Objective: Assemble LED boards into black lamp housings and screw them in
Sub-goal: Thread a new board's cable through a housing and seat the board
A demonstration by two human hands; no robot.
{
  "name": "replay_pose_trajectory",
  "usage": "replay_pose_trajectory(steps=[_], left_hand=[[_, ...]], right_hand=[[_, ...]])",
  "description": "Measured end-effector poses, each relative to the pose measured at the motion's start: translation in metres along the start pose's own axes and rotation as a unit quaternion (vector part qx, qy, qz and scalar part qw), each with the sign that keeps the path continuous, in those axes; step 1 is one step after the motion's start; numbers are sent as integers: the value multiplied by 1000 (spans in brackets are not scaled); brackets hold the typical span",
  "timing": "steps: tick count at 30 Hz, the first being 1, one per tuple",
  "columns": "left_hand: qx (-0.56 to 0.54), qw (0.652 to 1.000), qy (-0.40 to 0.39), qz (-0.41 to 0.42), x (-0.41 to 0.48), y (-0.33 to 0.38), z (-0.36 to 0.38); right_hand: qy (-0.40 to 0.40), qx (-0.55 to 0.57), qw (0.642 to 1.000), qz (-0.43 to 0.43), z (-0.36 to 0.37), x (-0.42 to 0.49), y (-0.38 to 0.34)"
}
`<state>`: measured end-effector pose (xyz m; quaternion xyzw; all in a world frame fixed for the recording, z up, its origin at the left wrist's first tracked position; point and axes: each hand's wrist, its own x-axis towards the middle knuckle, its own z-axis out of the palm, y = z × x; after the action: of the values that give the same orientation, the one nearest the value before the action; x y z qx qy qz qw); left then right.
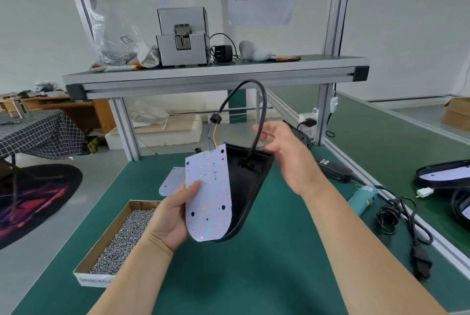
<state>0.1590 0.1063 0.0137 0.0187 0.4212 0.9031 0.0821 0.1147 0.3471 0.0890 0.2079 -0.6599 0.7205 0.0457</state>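
My left hand [175, 213] grips a white LED board [209, 195] dotted with red and orange LEDs, together with the black lamp housing [248, 187] tilted up behind it. Coloured wires [213, 136] run from the board's top edge into a black cable [254, 111] that arcs over and passes down through a hole in the housing floor. My right hand [284, 146] hovers open just behind the housing's far edge, fingers spread and blurred, beside the cable without clearly holding it. A second LED board [171, 182] lies on the mat behind my left hand.
A cardboard box of screws [122, 238] sits at the left front of the green mat [254, 276]. A teal electric screwdriver [361, 199] with a coiled black cord [401, 223] lies to the right. Finished housings [442, 174] rest on the neighbouring bench. A screw feeder [181, 37] stands on the shelf.
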Motion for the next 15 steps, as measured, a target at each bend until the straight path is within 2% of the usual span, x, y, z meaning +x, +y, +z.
replay_pose_trajectory(steps=[1, 2, 4, 7, 9, 10, 11, 13, 15], left_hand=[[-21, 1000, 5, -3, -1, 0, -2], [-41, 999, 7, -5, -2, -1, -2], [-63, 998, 9, -8, -4, -2, 1], [-64, 998, 16, -23, -5, -3, 9], [-59, 998, 18, -26, -7, -3, 11], [-56, 998, 18, -24, -8, -2, 11], [-53, 998, 17, -19, -9, 0, 11], [-54, 998, 14, -6, -13, 8, 9], [-61, 998, 9, 4, -16, 16, 8]], right_hand=[[21, 104, 994, 18, -4, 1, 4], [35, 141, 989, 37, -5, 0, 10], [9, 85, 993, 83, 3, -5, 26], [-98, 33, 986, 129, 23, -16, 48], [-98, -40, 986, 127, 30, -12, 58], [-70, -129, 983, 113, 29, -7, 61], [-43, -243, 964, 94, 27, -2, 65], [-29, -464, 885, 38, 20, 2, 70], [-57, -580, 812, 22, 6, 1, 76]])
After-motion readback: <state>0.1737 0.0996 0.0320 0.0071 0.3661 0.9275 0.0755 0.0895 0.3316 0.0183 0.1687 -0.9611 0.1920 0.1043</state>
